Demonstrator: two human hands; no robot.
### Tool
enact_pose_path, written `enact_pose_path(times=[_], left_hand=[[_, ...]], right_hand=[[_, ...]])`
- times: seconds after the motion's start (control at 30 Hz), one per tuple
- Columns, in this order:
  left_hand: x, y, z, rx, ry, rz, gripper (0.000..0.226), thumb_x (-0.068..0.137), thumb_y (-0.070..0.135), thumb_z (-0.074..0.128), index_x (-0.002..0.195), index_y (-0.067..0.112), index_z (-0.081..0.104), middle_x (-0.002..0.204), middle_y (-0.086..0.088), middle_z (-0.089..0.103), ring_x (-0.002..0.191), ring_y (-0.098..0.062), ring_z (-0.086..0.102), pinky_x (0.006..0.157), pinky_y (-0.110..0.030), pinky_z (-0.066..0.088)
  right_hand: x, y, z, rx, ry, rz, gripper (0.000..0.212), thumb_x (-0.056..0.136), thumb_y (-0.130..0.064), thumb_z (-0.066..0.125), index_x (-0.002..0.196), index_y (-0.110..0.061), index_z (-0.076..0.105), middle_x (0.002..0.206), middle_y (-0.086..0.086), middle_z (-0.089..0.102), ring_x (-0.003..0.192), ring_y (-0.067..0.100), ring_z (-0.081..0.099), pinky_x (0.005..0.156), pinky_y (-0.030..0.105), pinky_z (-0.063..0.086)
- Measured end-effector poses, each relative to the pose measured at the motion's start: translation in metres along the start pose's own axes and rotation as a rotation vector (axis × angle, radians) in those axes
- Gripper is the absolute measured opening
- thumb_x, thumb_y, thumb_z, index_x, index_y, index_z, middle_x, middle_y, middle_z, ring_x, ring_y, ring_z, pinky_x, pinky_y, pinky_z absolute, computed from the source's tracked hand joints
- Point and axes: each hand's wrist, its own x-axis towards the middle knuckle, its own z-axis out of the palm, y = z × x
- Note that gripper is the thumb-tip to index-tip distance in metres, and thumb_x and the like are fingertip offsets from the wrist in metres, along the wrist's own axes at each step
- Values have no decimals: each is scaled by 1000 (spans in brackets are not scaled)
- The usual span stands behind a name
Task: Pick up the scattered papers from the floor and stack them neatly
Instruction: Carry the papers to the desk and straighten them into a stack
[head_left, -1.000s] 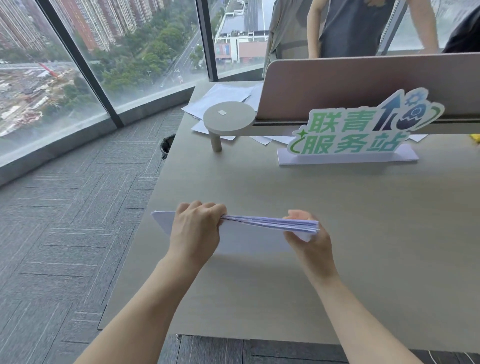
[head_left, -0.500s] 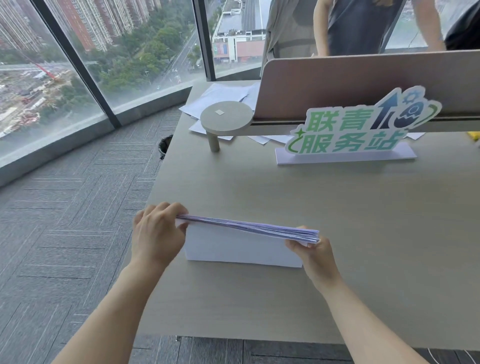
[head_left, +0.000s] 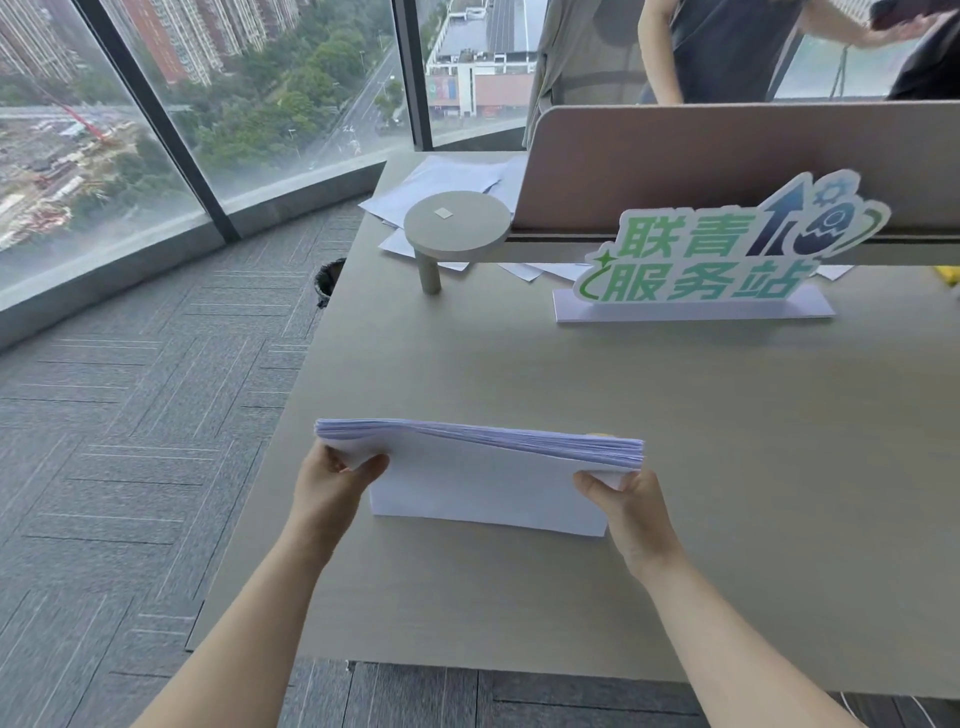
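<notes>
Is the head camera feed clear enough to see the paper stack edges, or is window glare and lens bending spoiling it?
Head view: daylight is soft and even, no glare on the desk; the paper stack edges read sharply between the left hand and right hand; the window frame bows from wide-angle distortion.

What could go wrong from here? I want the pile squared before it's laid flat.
The paper stack stands on edge on the desk, pinched only at its upper corners by the left hand and right hand. Its top edge looks fanned, so sheets may slip. It stands near the desk's left edge, so loose sheets could fall.
</notes>
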Motion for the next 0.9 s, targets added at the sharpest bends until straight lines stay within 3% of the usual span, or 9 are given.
enact_pose_path(times=[0.07,0.17,0.3,0.47,0.53,0.6,0.67,0.77,0.9], left_hand=[[-1,0,2,-35,19,17,27,83,-1,68,108,9,65,97,2,72,87,-8,67,76,-19,47],[-7,4,8,-52,61,51,18,84,1,68,91,17,68,84,12,72,74,2,66,72,-18,48],[-11,10,16,-131,98,87,19,85,0,66,84,19,67,82,5,71,76,-12,62,74,-29,49],[-20,20,25,-260,141,158,16,87,4,66,92,19,68,86,9,71,75,0,64,70,-14,49],[-27,18,29,-258,148,195,17,87,4,66,94,19,65,87,5,69,78,-3,64,73,-16,49],[-32,11,31,-284,156,212,17,86,8,68,95,20,61,88,2,66,84,-11,61,76,-20,48],[-35,11,30,-323,177,194,23,81,28,73,100,25,60,88,-4,59,84,-17,53,78,-27,44],[-33,21,27,-372,213,160,40,69,54,68,100,31,59,81,-3,48,75,-11,46,74,-26,37],[-29,36,31,-412,235,120,32,75,57,63,92,30,59,79,7,45,76,-5,43,78,-22,34]], right_hand=[[-2,-2,3,22,9,-6,22,75,-16,68,97,-14,72,81,-15,74,79,3,68,74,23,48],[-3,-1,7,33,45,3,19,82,-18,68,100,-15,74,93,-4,78,90,17,72,78,31,54],[-4,-10,11,15,109,-37,16,93,-9,63,88,-19,74,79,-12,76,78,10,69,68,23,51],[-6,-26,13,67,174,-161,21,91,-4,63,93,-24,70,84,-16,76,80,2,69,70,15,52],[-11,-20,15,49,211,-202,24,87,-14,67,107,-27,66,100,-11,74,97,7,68,86,23,52],[-16,-14,15,35,256,-221,38,81,-34,68,117,-33,59,118,0,67,110,17,62,102,42,47],[-18,-14,14,56,287,-251,42,79,-44,66,120,-38,56,124,8,62,114,26,58,106,54,41],[-13,-25,16,109,316,-327,34,82,-49,62,115,-40,58,118,11,65,117,32,57,106,56,40],[-7,-39,23,185,342,-313,24,83,-57,55,94,-40,67,105,0,71,109,27,61,101,50,42]])
